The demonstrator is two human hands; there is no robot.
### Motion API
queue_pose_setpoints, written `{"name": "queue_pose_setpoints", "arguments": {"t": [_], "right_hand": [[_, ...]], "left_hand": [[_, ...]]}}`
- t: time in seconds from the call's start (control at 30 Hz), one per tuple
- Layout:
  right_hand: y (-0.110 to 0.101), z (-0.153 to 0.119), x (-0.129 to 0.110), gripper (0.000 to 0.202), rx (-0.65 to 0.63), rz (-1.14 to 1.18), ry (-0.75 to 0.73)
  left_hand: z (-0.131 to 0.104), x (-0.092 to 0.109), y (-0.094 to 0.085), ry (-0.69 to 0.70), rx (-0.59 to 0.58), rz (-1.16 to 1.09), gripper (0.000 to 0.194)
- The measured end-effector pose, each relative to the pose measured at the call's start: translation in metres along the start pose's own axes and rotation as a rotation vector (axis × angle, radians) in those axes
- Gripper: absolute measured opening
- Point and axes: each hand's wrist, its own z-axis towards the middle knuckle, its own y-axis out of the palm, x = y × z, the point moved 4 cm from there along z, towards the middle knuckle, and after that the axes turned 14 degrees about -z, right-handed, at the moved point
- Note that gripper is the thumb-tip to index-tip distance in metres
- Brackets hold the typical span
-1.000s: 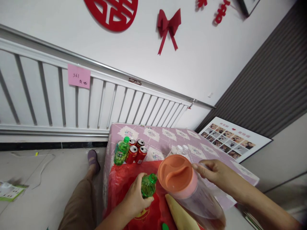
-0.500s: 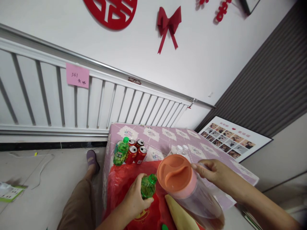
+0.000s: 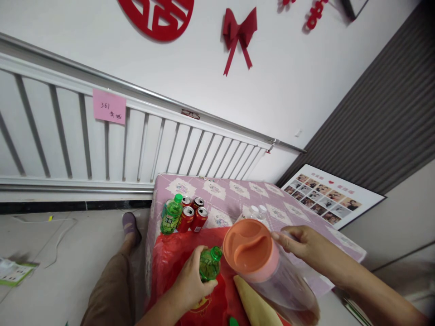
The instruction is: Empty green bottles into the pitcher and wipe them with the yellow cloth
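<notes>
My left hand [image 3: 190,276] is wrapped round an uncapped green plastic bottle [image 3: 210,265], its mouth tilted toward the pitcher. A clear pitcher [image 3: 282,294] with an orange lid [image 3: 248,244] leans toward that bottle, its lid edge close beside the bottle's mouth. Some brownish liquid lies low in the pitcher. My right hand [image 3: 299,244] is closed at the pitcher's far side; the handle is mostly hidden by the fingers. Below both hands lies a red plastic bag [image 3: 176,258], with a yellowish rolled or folded piece [image 3: 254,303] and a green cap [image 3: 233,321] near it.
Behind the bag, a capped green bottle [image 3: 171,215] stands beside several red cans [image 3: 199,219] on the purple patterned tablecloth [image 3: 234,190]. Clear bottles with white caps [image 3: 262,209] stand behind the pitcher. A white radiator [image 3: 176,149] runs along the wall; a photo board [image 3: 326,194] leans at right.
</notes>
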Motion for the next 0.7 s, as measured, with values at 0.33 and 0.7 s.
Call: {"name": "queue_pose_setpoints", "arguments": {"t": [0.33, 0.7], "right_hand": [[-0.0010, -0.0007, 0.0014, 0.042, -0.005, -0.011, 0.000], [-0.0001, -0.0007, 0.0021, 0.047, -0.021, -0.010, -0.017]], "left_hand": [[0.0000, 0.0045, -0.0013, -0.007, -0.006, 0.017, 0.074], [-0.0009, 0.0095, -0.0016, -0.023, -0.008, 0.025, 0.073]]}}
